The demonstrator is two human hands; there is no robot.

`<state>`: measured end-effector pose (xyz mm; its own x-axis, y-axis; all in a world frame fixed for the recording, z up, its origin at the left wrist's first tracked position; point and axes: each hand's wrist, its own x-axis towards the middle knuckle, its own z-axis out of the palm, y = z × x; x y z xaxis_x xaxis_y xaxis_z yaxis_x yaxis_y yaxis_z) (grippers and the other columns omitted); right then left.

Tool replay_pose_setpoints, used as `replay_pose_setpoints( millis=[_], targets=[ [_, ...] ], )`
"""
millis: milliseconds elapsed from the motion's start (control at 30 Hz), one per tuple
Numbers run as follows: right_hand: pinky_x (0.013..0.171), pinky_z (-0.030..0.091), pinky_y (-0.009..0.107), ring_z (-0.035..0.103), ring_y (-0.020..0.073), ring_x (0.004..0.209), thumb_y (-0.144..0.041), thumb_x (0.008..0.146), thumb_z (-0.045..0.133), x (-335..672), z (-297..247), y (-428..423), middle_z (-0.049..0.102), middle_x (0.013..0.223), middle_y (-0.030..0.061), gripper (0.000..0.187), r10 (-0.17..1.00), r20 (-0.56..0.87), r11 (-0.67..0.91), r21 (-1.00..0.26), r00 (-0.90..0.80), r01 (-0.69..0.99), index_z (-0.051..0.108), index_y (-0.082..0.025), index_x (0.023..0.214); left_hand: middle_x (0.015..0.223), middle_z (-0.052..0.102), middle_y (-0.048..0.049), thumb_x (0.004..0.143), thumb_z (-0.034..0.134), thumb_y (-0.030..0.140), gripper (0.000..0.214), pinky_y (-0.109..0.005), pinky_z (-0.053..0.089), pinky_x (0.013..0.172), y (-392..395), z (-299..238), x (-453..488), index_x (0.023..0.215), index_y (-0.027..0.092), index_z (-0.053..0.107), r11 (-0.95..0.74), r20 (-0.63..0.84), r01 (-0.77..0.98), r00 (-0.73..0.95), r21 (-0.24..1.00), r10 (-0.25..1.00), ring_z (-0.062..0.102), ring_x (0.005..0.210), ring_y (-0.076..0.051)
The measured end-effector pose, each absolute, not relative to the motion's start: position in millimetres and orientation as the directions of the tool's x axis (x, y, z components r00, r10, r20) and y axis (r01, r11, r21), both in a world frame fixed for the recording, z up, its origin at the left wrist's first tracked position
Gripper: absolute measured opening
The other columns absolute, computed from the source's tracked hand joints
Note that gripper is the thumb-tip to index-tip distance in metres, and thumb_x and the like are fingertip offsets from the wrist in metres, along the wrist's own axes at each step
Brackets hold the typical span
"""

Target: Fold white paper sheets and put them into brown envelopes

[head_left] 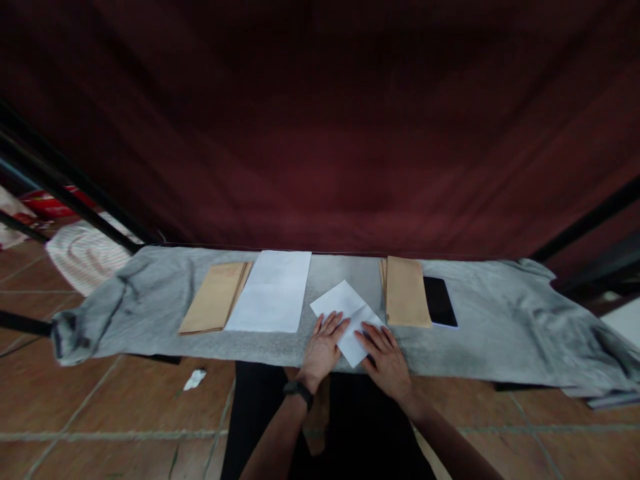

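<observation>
Paper, white, thin and folded into a small oblong (349, 307), lies on the soft grey cloth (500, 320) that covers the narrow bench, directly in front of the person and between the two hands. Its long axis runs aslant, from the far left corner region down toward the near right, so that one corner points away toward the dark red curtain (320, 147) and another points back at the person's lap. Left hand (324, 345), with a black band (299, 392) on its wrist, rests along the near left edge, its fingers laid out over the sheet; right hand (385, 358) covers the near right end, fingers slightly bent and reaching across the surface. The far end lies uncovered, beyond the fingertips and nearer to the left hand, while a strip of paper shows between the hands. Neither hand closes around anything: the digits are apart and bear on the paper from above, though whether the right thumb tucks beneath the edge cannot be told. Left of the hands lie a flat, white, rectangular sheet (273, 291) and brown paper envelopes (213, 298); to the right, another brown envelope pile (409, 292) sits beside a black, flat device (440, 301).
</observation>
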<state>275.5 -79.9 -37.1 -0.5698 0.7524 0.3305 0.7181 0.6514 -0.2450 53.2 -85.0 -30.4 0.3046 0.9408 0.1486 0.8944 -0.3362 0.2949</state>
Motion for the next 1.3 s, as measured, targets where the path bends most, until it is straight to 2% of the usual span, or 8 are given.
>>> replay_pose_setpoints(
  millis=[300,467,600,767,933,1100,1200,1300],
  targets=[
    [0.118,0.031,0.046,0.052,0.0213,0.132,-0.008,0.087,0.05,270,-40,-81,0.057,0.146,0.0037,0.061,0.768,0.381,0.615,-0.213,-0.515,0.759,0.052,-0.028,0.145,0.159,0.041,-0.0027,0.08,0.053,0.0,0.083,-0.051,0.022,0.125,-87,-30,50,0.155,0.031,0.033,-0.366,0.211,0.875,0.311,0.317,0.927,0.031,0.15,-0.021],
    [0.123,0.019,0.053,0.056,0.0211,0.129,-0.001,0.086,0.044,269,-28,-87,0.063,0.139,0.0016,0.068,0.717,0.431,0.662,-0.175,-0.548,0.729,0.049,-0.03,0.147,0.157,0.044,-0.003,0.075,0.05,-0.007,0.084,-0.051,0.026,0.123,-95,-29,53,0.15,0.03,0.042,-0.423,0.283,0.839,0.338,0.341,0.898,0.032,0.149,-0.023],
    [0.125,0.017,0.051,0.062,0.0198,0.12,-0.003,0.09,0.046,263,-13,-93,0.07,0.128,0.0018,0.058,0.65,0.444,0.731,-0.146,-0.616,0.666,0.056,-0.029,0.141,0.152,0.051,-0.0036,0.08,0.05,-0.002,0.071,-0.048,0.037,0.114,-113,-34,49,0.144,0.029,0.052,-0.417,0.295,0.833,0.321,0.363,0.9,0.043,0.14,-0.026],
    [0.127,0.014,0.05,0.063,0.0193,0.116,-0.012,0.099,0.046,266,-5,-98,0.071,0.127,-0.0007,0.042,0.573,0.393,0.801,-0.082,-0.719,0.593,0.059,-0.028,0.135,0.147,0.056,0.0012,0.09,0.051,0.005,0.063,-0.043,0.042,0.107,-117,-31,26,0.144,0.037,0.051,-0.429,0.24,0.846,0.366,0.318,0.899,0.05,0.13,-0.025],
    [0.123,0.028,0.045,0.06,0.0189,0.125,-0.01,0.099,0.042,274,5,-96,0.068,0.133,0.0014,0.045,0.598,0.4,0.778,-0.08,-0.694,0.624,0.057,-0.026,0.139,0.15,0.054,0.0015,0.096,0.052,0.011,0.058,-0.043,0.04,0.11,-80,-5,25,0.147,0.038,0.046,-0.542,0.231,0.783,0.491,0.304,0.84,0.047,0.135,-0.023],
    [0.121,0.032,0.045,0.059,0.0205,0.126,-0.008,0.098,0.041,278,5,-88,0.066,0.135,0.0032,0.046,0.624,0.4,0.75,-0.068,-0.671,0.658,0.059,-0.025,0.137,0.153,0.05,0.0044,0.093,0.052,0.004,0.061,-0.043,0.034,0.118,-56,5,31,0.143,0.039,0.051,-0.556,0.205,0.758,0.517,0.34,0.831,0.038,0.144,-0.02],
    [0.112,0.043,0.04,0.062,0.0209,0.122,-0.007,0.096,0.042,277,-8,-90,0.068,0.133,0.0029,0.045,0.629,0.378,0.756,-0.092,-0.679,0.648,0.064,-0.025,0.131,0.156,0.046,0.0015,0.086,0.05,-0.003,0.07,-0.045,0.032,0.12,-71,-5,25,0.145,0.035,0.049,-0.522,0.192,0.783,0.485,0.339,0.853,0.034,0.147,-0.021],
    [0.1,0.051,0.034,0.066,0.0202,0.115,-0.006,0.094,0.044,269,-19,-96,0.069,0.13,0.0028,0.047,0.677,0.343,0.723,-0.14,-0.651,0.677,0.065,-0.027,0.13,0.155,0.047,-0.0012,0.085,0.052,0.001,0.068,-0.048,0.035,0.119,-98,-16,21,0.146,0.032,0.049,-0.521,0.18,0.791,0.489,0.322,0.854,0.038,0.146,-0.023]
  ],
)
